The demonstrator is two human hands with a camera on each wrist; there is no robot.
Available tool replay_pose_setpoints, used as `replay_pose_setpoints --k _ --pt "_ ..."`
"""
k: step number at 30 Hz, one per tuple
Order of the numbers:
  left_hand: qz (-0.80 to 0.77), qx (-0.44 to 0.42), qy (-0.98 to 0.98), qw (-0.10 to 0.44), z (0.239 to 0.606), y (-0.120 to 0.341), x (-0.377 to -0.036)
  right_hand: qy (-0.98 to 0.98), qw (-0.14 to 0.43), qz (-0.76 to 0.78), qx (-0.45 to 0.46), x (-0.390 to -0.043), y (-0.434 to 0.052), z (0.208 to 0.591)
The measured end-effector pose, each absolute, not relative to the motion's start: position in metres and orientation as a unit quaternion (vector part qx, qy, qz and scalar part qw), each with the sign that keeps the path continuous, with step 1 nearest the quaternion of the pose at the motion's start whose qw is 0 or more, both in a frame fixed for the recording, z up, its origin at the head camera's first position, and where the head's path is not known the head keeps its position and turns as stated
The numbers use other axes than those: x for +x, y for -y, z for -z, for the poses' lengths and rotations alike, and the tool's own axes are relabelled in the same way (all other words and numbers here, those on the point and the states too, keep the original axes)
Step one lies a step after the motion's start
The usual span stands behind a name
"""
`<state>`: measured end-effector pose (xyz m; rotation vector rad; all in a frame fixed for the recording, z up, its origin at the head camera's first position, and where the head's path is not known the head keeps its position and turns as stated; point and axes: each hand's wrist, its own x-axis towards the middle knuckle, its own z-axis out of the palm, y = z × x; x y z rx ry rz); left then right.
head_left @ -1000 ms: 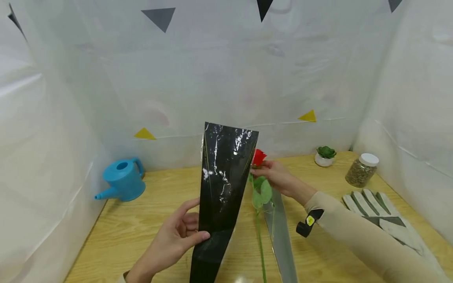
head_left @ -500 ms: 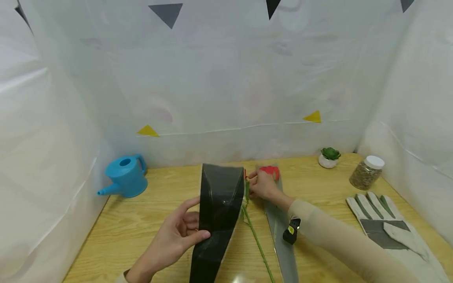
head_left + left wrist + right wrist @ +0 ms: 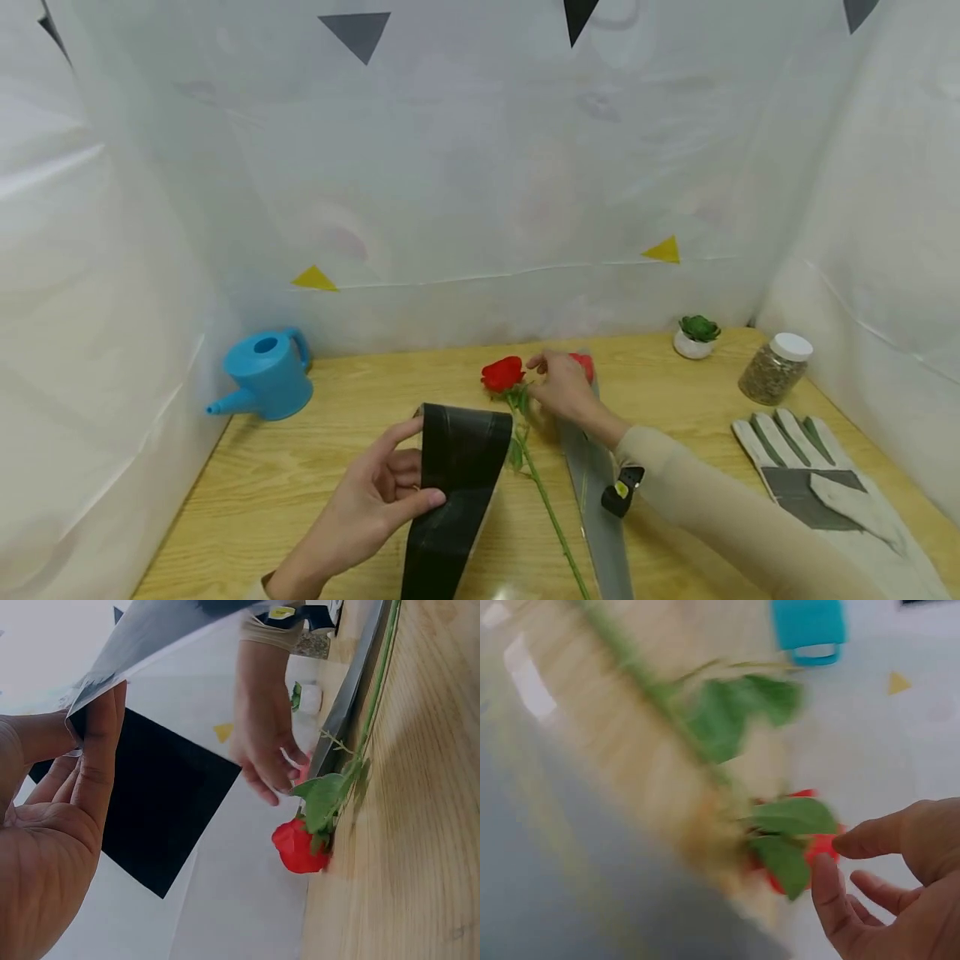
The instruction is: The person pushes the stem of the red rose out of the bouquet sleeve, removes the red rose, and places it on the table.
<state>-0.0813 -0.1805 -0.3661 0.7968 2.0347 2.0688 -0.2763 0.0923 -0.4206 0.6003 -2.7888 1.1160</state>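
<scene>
My left hand (image 3: 371, 500) pinches a glossy black flower sleeve (image 3: 461, 467) between thumb and fingers. The sleeve's upper end bends over, away from me. To its right, a single red rose (image 3: 502, 375) with a long green stem lies on the wooden table, its bloom toward the back. My right hand (image 3: 564, 387) hovers just right of that bloom, fingers loosely bent and apart from it. In the right wrist view, thumb and fingertips are close to the rose's leaves (image 3: 791, 817) with a gap between them. Below the right hand lies a grey sleeve (image 3: 596, 492) with something red (image 3: 583, 365) at its top, partly hidden.
A blue watering can (image 3: 266, 375) stands at the back left. Toward the back right are a small potted succulent (image 3: 696, 337) and a jar with a white lid (image 3: 776, 368). Work gloves (image 3: 817, 492) lie at the right. White sheeting (image 3: 480, 167) encloses the table.
My right hand has lowered the rose and let go of it; its bloom now shows left of the fingers. The black sleeve's upper end has sunk, while my left hand has stayed put.
</scene>
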Motion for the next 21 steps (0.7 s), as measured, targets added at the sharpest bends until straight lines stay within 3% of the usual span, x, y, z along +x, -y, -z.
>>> replay_pose_setpoints --k 2,4,10,12,15,21 --pt "-0.683 0.276 -0.673 0.061 0.366 0.181 -0.082 0.893 0.018 -0.402 0.204 -0.273 -0.091 0.408" --pt "-0.682 0.281 -0.673 0.055 0.365 0.181 -0.083 0.864 -0.04 -0.452 0.217 -0.269 -0.09 0.394" --pt "-0.678 0.278 -0.68 0.037 0.362 0.18 -0.087 0.652 -0.404 -0.591 0.25 -0.246 -0.088 0.359" --pt "-0.678 0.283 -0.677 0.033 0.362 0.179 -0.087 0.57 -0.47 -0.624 0.256 -0.238 -0.084 0.353" --pt "-0.679 0.277 -0.678 0.045 0.363 0.178 -0.086 0.498 -0.461 -0.686 0.262 -0.232 -0.079 0.345" --pt "-0.676 0.199 -0.705 0.088 0.366 0.175 -0.086 0.495 -0.344 -0.773 0.196 -0.239 -0.072 0.334"
